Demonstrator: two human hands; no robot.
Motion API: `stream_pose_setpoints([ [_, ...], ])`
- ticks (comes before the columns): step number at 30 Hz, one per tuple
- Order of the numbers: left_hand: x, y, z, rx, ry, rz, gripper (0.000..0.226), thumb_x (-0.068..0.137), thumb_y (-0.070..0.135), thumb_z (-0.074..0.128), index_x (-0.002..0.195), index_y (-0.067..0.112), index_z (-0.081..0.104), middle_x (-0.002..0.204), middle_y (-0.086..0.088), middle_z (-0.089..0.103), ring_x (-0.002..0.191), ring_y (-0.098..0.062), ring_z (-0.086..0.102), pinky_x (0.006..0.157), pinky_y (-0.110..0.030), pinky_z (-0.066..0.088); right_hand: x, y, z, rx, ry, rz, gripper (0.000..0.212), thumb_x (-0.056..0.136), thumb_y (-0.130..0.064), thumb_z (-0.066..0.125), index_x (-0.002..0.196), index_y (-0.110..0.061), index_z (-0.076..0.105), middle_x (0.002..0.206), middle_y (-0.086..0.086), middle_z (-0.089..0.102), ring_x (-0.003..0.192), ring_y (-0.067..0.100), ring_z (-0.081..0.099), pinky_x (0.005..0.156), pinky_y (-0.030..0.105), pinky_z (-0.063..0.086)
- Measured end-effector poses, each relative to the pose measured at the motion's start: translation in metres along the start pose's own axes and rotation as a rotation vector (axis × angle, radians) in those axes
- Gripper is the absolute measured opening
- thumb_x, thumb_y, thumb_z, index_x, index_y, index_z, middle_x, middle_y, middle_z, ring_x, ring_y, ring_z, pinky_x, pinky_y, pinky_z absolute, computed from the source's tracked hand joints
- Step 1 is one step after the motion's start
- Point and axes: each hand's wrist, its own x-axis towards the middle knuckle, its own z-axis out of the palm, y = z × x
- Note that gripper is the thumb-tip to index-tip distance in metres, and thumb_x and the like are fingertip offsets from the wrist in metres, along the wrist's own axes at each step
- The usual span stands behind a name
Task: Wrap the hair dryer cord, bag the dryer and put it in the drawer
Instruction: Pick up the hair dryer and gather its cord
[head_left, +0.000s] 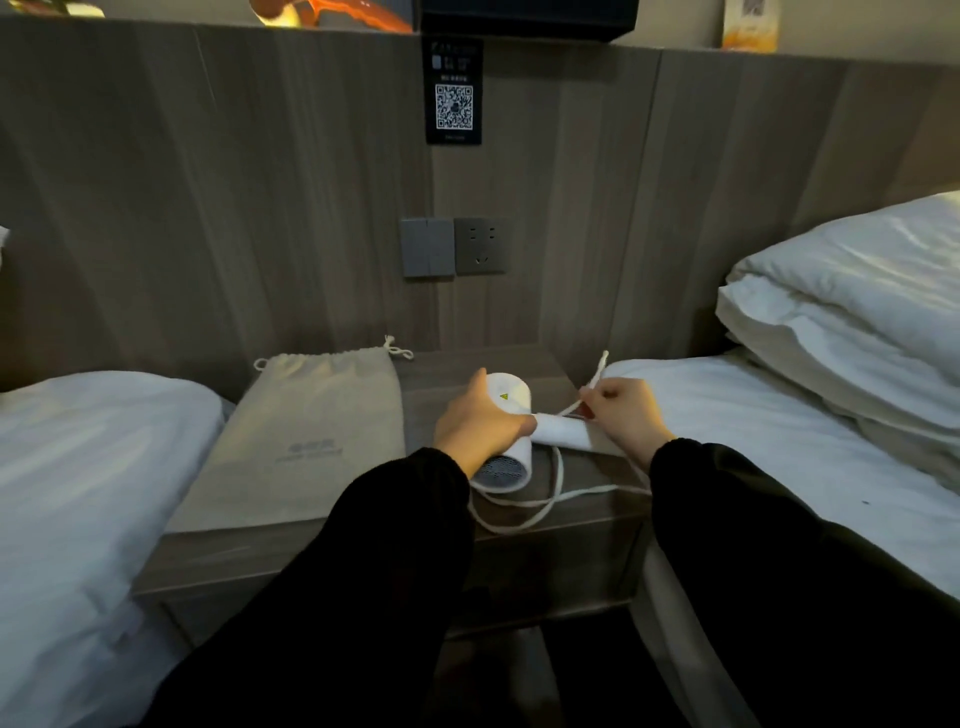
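Hair dryer, small, white plastic (506, 441), lies on the grey-brown wooden nightstand top (249, 556) between two beds; barrel's long axis runs near to far, grilled rear end toward the camera, far end pointing at the wall panel; folded handle sticks out to the right, crosswise to the barrel.

Far left: white-sheeted bed (88, 467), cut off by the frame edge; next, flat beige cloth drawstring bag (301, 441) lying on the nightstand's left half, mouth toward the wall, drawn partly shut; it looks flat, contents not visible; printed logo too dim to read.

Left hand (478, 426) closed over the top of the barrel, thumb near the handle joint; it hides most of the dryer's middle; black sleeve covers the wrist.

Thin white power cord (545, 506) loops loosely on the nightstand in front of the dryer, then rises past the handle; right hand (623, 410) pinches it between thumb and fingers, one end standing up above the knuckles; the plug cannot be made out.

On the wall behind: grey switch plate and socket (480, 247), black QR-code placard (453, 91) above, text illegible.

Right: second white bed with stacked white pillows (857, 312), cut off at the edge; drawer front below the nightstand is dark, largely hidden by the sleeves.
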Motion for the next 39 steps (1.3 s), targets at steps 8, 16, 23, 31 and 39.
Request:
stream_pose_setpoints([
  [8,-0.001,-0.023,-0.039,-0.26,0.091,-0.033,0.095,0.057,0.037,0.072,0.143,0.026,0.032,0.142,-0.002,0.047,0.12,-0.024,0.052,0.096,-0.03,0.044,-0.001,-0.002,-0.035,0.356,-0.062,0.222,0.025,0.081,-0.01,0.059,0.057,-0.007,0.059,0.058,0.008,0.053,0.055,0.017,0.047,0.053,0.024,0.039],
  [16,0.01,-0.031,-0.037,-0.591,0.156,-0.084,0.049,0.07,0.016,0.072,0.113,0.025,0.05,0.105,-0.004,0.061,0.074,-0.017,0.059,0.061,-0.027,0.048,0.001,0.022,-0.041,0.659,0.148,0.549,0.023,0.09,-0.013,0.046,0.071,-0.009,0.056,0.073,0.006,0.059,0.067,0.017,0.056,0.063,0.029,0.047],
  [23,0.026,-0.034,-0.029,-0.854,0.068,-0.181,0.043,0.079,0.014,0.065,0.12,0.01,0.052,0.091,-0.015,0.063,0.063,-0.024,0.06,0.045,-0.025,0.048,-0.007,0.041,-0.053,0.608,0.126,0.615,0.014,0.092,-0.006,0.038,0.088,-0.006,0.052,0.076,0.007,0.055,0.062,0.018,0.055,0.055,0.029,0.046],
  [31,0.043,-0.034,-0.007,-0.647,0.317,-0.134,0.061,0.061,0.031,0.073,0.115,0.02,0.045,0.106,-0.002,0.058,0.085,-0.018,0.058,0.069,-0.029,0.045,-0.018,0.02,-0.027,0.36,0.001,0.458,0.03,0.095,-0.017,0.039,0.071,-0.004,0.053,0.067,0.013,0.058,0.058,0.026,0.057,0.058,0.038,0.051],
  [39,0.056,-0.033,-0.008,-0.537,0.346,-0.216,0.077,0.064,0.032,0.073,0.13,0.018,0.036,0.123,-0.011,0.051,0.102,-0.03,0.057,0.074,-0.034,0.049,-0.046,0.003,-0.016,0.61,-0.182,0.617,0.044,0.101,-0.022,0.024,0.072,0.002,0.047,0.074,0.023,0.061,0.066,0.029,0.062,0.058,0.033,0.055],
])
